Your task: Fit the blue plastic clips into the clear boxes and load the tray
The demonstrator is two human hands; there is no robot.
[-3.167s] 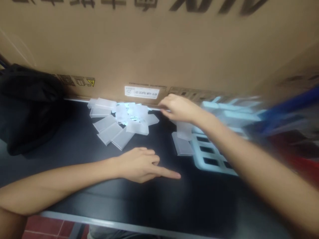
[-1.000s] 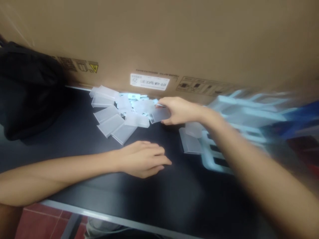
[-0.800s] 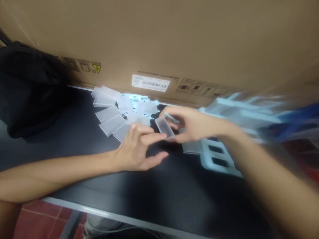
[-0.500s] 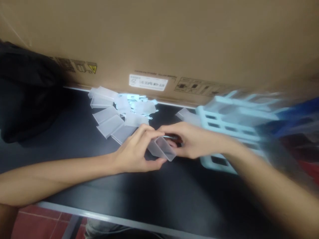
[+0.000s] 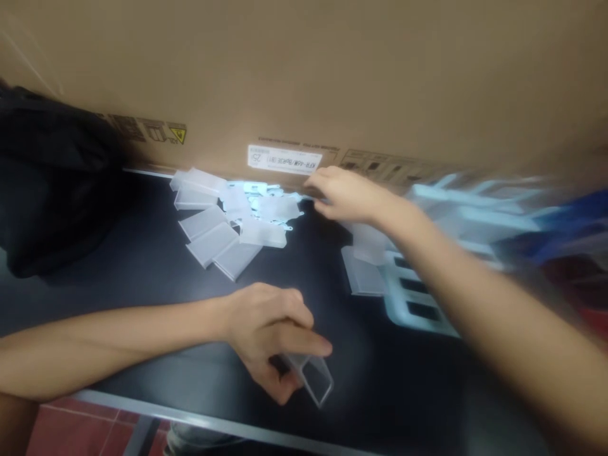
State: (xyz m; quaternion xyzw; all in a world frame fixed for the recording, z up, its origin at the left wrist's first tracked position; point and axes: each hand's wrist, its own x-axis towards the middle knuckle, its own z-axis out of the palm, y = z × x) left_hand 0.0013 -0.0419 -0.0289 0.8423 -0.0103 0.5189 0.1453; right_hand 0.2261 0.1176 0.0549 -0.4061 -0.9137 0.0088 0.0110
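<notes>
My left hand (image 5: 273,335) is closed around a clear, frosted plastic box (image 5: 317,380) with an open end facing right, low over the front of the table. My right hand (image 5: 349,193) reaches to the back of the table, fingers apart, with nothing seen in them. Just left of its fingertips lies a heap of small light-blue plastic pieces (image 5: 256,188), partly covered by clear pieces. Several more frosted boxes (image 5: 211,233) fan out to the left of that heap. Two frosted boxes (image 5: 365,272) lie below my right wrist.
A light-blue slotted plastic rack (image 5: 398,305) stands at the right, partly hidden by my right forearm. A large cardboard box (image 5: 285,76) walls off the back of the black table (image 5: 156,272). A black bag (image 5: 52,183) sits at the left.
Both hands were together at the frosted box. My right hand has let go and moved up to the back; my left hand has brought the box lower, towards the table's front edge.
</notes>
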